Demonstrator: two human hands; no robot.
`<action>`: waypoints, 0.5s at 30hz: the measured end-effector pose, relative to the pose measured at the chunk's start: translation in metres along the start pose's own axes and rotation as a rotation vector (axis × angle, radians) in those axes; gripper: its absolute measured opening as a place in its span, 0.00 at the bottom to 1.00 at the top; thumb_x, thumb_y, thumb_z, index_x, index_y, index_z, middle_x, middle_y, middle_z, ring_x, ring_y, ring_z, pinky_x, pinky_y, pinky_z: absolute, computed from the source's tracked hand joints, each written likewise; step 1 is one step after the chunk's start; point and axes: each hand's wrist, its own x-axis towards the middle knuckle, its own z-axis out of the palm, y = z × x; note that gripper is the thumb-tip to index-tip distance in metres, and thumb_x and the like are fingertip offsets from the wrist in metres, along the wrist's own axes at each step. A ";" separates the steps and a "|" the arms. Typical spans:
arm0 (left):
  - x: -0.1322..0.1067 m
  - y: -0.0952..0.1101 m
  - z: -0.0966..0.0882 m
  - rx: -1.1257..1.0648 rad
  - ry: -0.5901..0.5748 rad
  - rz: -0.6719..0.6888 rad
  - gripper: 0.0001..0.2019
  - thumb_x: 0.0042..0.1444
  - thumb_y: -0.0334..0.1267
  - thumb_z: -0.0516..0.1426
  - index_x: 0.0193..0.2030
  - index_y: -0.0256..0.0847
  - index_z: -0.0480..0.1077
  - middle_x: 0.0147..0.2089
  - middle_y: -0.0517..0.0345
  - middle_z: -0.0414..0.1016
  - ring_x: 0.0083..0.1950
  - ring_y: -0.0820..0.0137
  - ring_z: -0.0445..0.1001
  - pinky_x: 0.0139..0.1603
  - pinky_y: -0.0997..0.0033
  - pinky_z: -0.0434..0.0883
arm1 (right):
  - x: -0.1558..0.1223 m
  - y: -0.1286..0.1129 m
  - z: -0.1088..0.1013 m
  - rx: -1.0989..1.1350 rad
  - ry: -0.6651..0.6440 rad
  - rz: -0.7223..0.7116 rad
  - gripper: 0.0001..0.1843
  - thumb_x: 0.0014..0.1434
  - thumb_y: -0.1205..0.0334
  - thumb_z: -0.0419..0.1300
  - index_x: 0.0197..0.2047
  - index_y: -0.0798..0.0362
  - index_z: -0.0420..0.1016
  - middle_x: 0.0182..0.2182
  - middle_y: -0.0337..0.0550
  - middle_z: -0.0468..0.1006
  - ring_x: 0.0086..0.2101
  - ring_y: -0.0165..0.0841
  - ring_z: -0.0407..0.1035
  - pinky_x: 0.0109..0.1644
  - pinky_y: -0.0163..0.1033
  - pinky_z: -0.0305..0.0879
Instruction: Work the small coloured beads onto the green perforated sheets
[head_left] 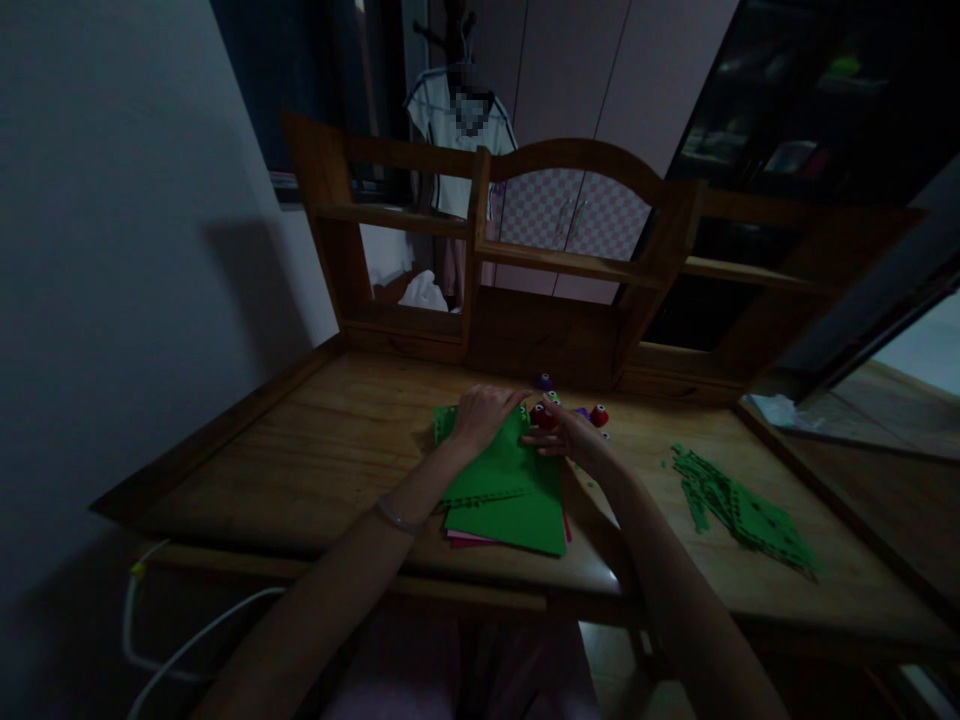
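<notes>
A stack of green paper sheets (517, 500) lies on the wooden desk (315, 440), with a pink sheet showing under its near edge. My left hand (484, 410) rests on the far left part of the top sheet, fingers curled and pressing down. My right hand (566, 435) sits at the sheet's far right edge, fingers pinched close to a small red round punch (541, 416). Another red punch (598, 414) and a purple one (545, 381) stand just beyond the hands.
A pile of green paper strips and scraps (739, 505) lies on the desk's right side. A wooden shelf unit (525, 260) rises at the back of the desk. A white cable (172, 640) hangs below the front left edge.
</notes>
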 end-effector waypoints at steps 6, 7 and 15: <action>0.002 0.001 0.003 -0.088 0.076 -0.002 0.21 0.66 0.47 0.39 0.36 0.39 0.67 0.36 0.53 0.72 0.40 0.68 0.69 0.42 0.70 0.59 | 0.005 0.000 -0.006 0.051 0.072 -0.052 0.22 0.53 0.44 0.59 0.40 0.55 0.67 0.37 0.51 0.76 0.33 0.40 0.76 0.31 0.38 0.73; 0.002 0.001 0.003 -0.103 0.083 0.012 0.19 0.66 0.44 0.38 0.37 0.39 0.66 0.38 0.53 0.72 0.42 0.68 0.68 0.44 0.70 0.59 | 0.006 -0.001 -0.007 0.068 0.085 -0.058 0.22 0.53 0.44 0.60 0.41 0.54 0.67 0.37 0.51 0.76 0.32 0.40 0.76 0.31 0.38 0.73; -0.001 0.003 0.002 -0.220 0.061 0.101 0.08 0.61 0.37 0.50 0.45 0.41 0.64 0.46 0.54 0.69 0.50 0.65 0.64 0.55 0.63 0.56 | 0.014 -0.001 -0.015 0.023 0.144 -0.060 0.24 0.56 0.40 0.53 0.36 0.55 0.69 0.35 0.52 0.77 0.34 0.40 0.76 0.31 0.39 0.72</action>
